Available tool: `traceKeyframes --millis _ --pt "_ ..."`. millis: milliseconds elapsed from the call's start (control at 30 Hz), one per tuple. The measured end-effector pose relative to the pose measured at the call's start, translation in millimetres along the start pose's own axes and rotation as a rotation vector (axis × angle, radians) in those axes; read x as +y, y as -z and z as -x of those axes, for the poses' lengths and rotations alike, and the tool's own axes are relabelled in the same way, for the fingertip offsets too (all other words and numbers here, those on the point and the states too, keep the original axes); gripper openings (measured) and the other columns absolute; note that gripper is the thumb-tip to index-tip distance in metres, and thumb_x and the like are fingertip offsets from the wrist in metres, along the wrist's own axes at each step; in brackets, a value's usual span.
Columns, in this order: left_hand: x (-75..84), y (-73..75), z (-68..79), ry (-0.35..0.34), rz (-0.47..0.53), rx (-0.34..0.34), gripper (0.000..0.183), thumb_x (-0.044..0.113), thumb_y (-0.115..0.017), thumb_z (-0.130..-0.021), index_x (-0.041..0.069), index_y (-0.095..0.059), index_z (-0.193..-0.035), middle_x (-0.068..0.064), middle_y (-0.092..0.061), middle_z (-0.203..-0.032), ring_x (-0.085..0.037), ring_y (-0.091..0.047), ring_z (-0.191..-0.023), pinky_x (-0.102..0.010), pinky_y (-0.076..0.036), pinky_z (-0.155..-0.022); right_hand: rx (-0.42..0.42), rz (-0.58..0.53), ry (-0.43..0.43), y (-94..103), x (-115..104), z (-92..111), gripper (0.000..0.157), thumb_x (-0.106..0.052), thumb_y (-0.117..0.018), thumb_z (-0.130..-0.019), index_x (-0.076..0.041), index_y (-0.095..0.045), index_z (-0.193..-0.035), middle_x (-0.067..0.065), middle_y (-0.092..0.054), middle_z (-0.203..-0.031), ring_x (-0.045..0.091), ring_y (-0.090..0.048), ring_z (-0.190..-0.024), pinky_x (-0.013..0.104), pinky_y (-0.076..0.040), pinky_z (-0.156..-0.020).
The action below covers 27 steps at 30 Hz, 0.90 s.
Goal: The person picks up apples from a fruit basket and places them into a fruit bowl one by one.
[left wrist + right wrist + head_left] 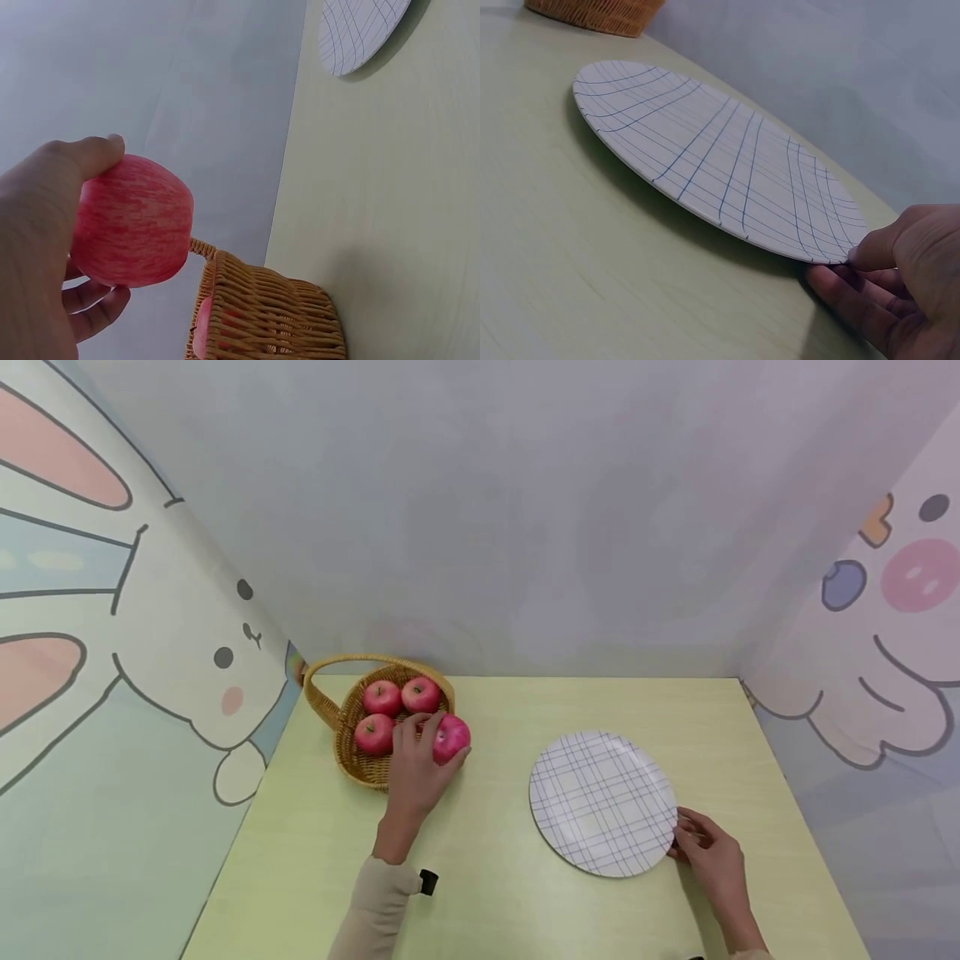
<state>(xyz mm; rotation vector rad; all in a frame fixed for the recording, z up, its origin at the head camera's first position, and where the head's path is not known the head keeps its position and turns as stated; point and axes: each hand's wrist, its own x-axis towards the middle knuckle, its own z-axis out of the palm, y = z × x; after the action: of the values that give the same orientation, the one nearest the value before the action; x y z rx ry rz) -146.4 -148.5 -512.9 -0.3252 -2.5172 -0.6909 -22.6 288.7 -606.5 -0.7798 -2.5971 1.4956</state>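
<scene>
My left hand [422, 777] grips a red apple [452, 739] between thumb and fingers, over the right side of a wicker basket [347, 752]. In the left wrist view the apple [135, 221] is held up above the level of the basket [274, 311]. Three more red apples, one of them nearest the hand [374, 734], lie inside the basket. My right hand [712, 860] pinches the right rim of a white plate with blue grid lines [603, 804]. The right wrist view shows the thumb at the top edge of the plate [720, 165] and fingers beneath it.
Both things stand on a pale wooden table [495, 893], the basket at back left and the plate to the right. The basket's arched handle [360, 657] rises at its far side. A grey wall [525, 527] borders the back, with cartoon-printed walls at both sides.
</scene>
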Motion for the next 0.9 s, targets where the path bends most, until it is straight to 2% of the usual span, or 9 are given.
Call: traceKeyframes --millis 200,400,633,767,900 --pt "11.1 -11.1 -1.1 -0.062 0.011 -0.040 0.067 0.053 -0.078 -0.077 0.019 -0.058 -0.132 -0.009 -0.053 -0.128 -0.028 -0.046 -0.121 -0.043 -0.055 -0.088 -0.012 -0.017 0.038 -0.3 1 -1 0.041 -0.016 -0.065 -0.095 -0.008 -0.059 -0.135 0.014 -0.067 -0.116 -0.010 -0.059 -0.079 0.019 -0.058 -0.067" --pt "26.3 -26.2 -4.8 -0.121 0.009 -0.046 0.068 0.054 -0.081 -0.074 0.021 -0.059 -0.129 -0.010 -0.054 -0.125 -0.026 -0.047 -0.118 -0.041 -0.056 -0.086 -0.004 -0.050 0.026 0.5 1 0 0.040 -0.018 -0.066 -0.094 -0.008 -0.060 -0.133 -0.002 -0.068 -0.104 -0.010 -0.061 -0.079 0.020 -0.058 -0.066" --pt "47.4 -53.8 -10.0 -0.143 0.031 -0.106 0.067 0.059 -0.077 -0.075 0.023 -0.060 -0.128 -0.005 -0.054 -0.122 -0.021 -0.048 -0.109 -0.033 -0.056 -0.078 -0.016 -0.071 0.013 1.1 -1 0 0.042 -0.015 -0.066 -0.094 -0.004 -0.059 -0.134 -0.003 -0.067 -0.103 -0.009 -0.061 -0.079 0.020 -0.058 -0.065" --pt "59.4 -69.9 -14.2 -0.155 0.051 -0.142 0.066 0.059 -0.076 -0.076 0.023 -0.059 -0.129 -0.004 -0.052 -0.121 -0.019 -0.047 -0.109 -0.029 -0.055 -0.077 -0.025 -0.090 -0.001 0.9 -1 0 0.043 -0.016 -0.066 -0.094 -0.004 -0.058 -0.135 -0.010 -0.065 -0.100 -0.008 -0.061 -0.079 0.020 -0.058 -0.066" --pt "72.2 -83.5 -18.3 -0.147 0.087 -0.191 0.067 0.058 -0.077 -0.076 0.024 -0.058 -0.130 -0.002 -0.051 -0.123 -0.018 -0.044 -0.112 -0.028 -0.056 -0.077 -0.031 -0.094 -0.008 2.3 -1 -1 0.043 -0.015 -0.065 -0.095 -0.005 -0.057 -0.136 -0.010 -0.064 -0.100 -0.008 -0.061 -0.079 0.022 -0.059 -0.067"
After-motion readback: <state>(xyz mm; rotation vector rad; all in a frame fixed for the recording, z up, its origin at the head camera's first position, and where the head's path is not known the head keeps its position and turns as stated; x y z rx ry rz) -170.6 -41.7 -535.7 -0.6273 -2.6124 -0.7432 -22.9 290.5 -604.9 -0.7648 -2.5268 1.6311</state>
